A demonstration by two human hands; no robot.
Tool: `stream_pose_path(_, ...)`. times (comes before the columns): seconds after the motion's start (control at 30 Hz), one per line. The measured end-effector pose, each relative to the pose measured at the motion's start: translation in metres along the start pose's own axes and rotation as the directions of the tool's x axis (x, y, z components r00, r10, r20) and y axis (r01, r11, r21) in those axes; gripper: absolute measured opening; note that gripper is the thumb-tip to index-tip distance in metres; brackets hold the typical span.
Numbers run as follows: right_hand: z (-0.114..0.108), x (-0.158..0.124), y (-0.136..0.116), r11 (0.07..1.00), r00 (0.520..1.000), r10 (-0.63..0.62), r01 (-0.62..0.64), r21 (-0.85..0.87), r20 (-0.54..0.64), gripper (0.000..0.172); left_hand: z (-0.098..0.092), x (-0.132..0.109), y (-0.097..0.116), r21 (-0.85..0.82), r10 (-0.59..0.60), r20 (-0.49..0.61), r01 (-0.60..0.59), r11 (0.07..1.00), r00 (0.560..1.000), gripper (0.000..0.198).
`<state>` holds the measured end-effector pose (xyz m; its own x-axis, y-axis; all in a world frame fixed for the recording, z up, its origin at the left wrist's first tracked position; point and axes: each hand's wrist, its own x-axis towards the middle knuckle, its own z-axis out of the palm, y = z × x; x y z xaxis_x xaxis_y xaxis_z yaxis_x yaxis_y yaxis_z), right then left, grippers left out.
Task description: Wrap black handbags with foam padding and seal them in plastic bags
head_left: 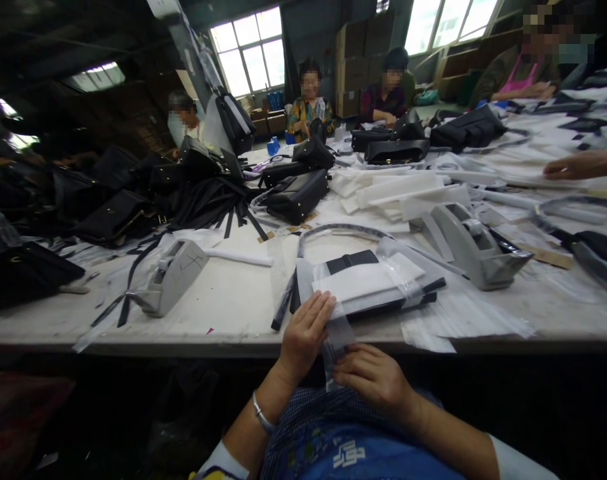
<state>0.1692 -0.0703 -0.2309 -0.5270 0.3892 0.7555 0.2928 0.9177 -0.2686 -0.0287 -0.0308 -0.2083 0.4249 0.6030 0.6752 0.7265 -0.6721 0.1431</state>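
Left hand (306, 330): fingers nearly straight, laid against the black handbag layered with white sheets (352, 261) at the white table's (238, 293) near edge; grip cannot be told. Right hand (376, 377): fingers curled, grasping the translucent plastic strip (339, 331).

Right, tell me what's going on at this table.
A black bag lies near the edge of the table, partly covered by a white sheet. The person's left hand is at the sheet's left end; the right hand has its fingers on a clear strip reaching past the edge. A tape dispenser stands to the left, a second dispenser to the right, with more bags and other people beyond.
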Motion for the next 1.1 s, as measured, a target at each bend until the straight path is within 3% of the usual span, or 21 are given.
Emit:
stream_pose_path(0.37,0.011,-0.007,-0.02,0.995,0.999,0.034,-0.036,0.088,0.022,0.013,0.004,-0.001,-0.006,0.022,-0.03,-0.023,0.031,0.999,0.999,0.056)
stream_pose_path(0.53,0.0,-0.011,-0.023,0.995,1.0,0.016,-0.018,0.101,0.026,0.01,0.003,0.001,-0.007,0.014,-0.011,-0.014,0.011,1.0,1.0,0.057)
stream_pose_path(0.7,-0.015,-0.014,-0.02,0.995,0.995,-0.006,-0.005,0.099,0.103,0.013,0.003,0.001,-0.007,0.009,-0.015,-0.018,0.015,1.0,1.0,0.057)
stream_pose_path(0.87,-0.044,0.015,0.0,0.981,0.968,-0.048,-0.001,0.193,0.246,0.019,0.005,0.0,-0.008,-0.004,0.0,-0.026,0.0,1.0,1.0,0.054)
stream_pose_path(1.0,-0.067,0.051,0.02,0.997,0.993,0.039,-0.045,0.058,0.113,0.017,0.007,0.0,-0.009,-0.005,0.022,-0.051,-0.023,1.0,0.998,0.051)
stream_pose_path(1.1,-0.07,0.073,0.029,0.997,0.993,0.067,-0.071,0.033,0.094,0.018,0.007,0.001,-0.01,-0.007,0.031,-0.06,-0.032,0.999,0.998,0.048)
